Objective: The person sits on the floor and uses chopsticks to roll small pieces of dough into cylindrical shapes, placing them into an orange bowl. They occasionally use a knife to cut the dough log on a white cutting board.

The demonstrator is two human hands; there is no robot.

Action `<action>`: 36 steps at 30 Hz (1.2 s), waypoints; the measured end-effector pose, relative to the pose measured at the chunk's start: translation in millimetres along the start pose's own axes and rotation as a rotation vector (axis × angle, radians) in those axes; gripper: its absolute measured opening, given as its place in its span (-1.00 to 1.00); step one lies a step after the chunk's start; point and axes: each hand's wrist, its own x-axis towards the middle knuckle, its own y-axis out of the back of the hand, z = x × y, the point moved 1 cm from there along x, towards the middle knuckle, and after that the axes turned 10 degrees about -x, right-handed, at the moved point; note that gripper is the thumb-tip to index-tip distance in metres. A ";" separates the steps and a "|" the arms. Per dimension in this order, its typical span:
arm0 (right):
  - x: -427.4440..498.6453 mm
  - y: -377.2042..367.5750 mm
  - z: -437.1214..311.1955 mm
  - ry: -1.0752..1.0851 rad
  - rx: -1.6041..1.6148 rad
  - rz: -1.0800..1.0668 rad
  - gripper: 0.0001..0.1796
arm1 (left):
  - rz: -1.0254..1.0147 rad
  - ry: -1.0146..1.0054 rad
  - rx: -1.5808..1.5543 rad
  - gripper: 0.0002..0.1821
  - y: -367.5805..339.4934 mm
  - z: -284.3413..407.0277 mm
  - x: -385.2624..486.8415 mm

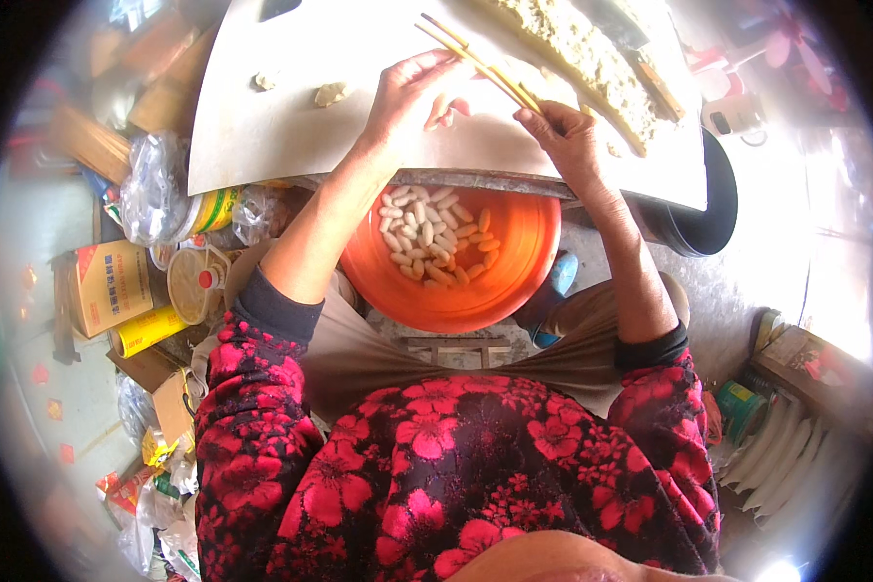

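Note:
My right hand (564,134) grips a pair of wooden chopsticks (505,80) near one end, above a white board (262,138). The chopsticks slant up to the left across the fingertips of my left hand (418,91). Its fingers are bent, and glare hides whether anything lies in them. Below the board's near edge, an orange plastic basin (509,291) holds many pale oval pieces (429,225), apparently dough. A long crumbly pale mass (582,51) rests on the board beyond my right hand. Two small lumps (331,94) (264,80) lie left of my left hand.
A tool with a wooden handle (658,87) lies by the crumbly mass. Under the board's right corner stands a black bucket (698,211). Plastic bags (156,182), a cardboard box (113,287) and a plastic jug (196,284) crowd the left. A green tin (740,407) is at right.

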 end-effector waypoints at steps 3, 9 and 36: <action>-3.3 12.1 -12.9 -0.051 0.006 -0.092 -0.50 | 0.033 -0.045 0.006 -0.68 0.0 0.4 -2.6; -12.7 7.5 -25.9 -0.175 -0.021 -0.221 -0.50 | -0.006 -0.024 0.033 -0.73 2.1 -0.2 -3.3; -15.7 13.1 -33.3 -0.093 -0.005 -0.380 -0.56 | -0.060 0.027 0.094 -0.76 18.8 3.7 -2.8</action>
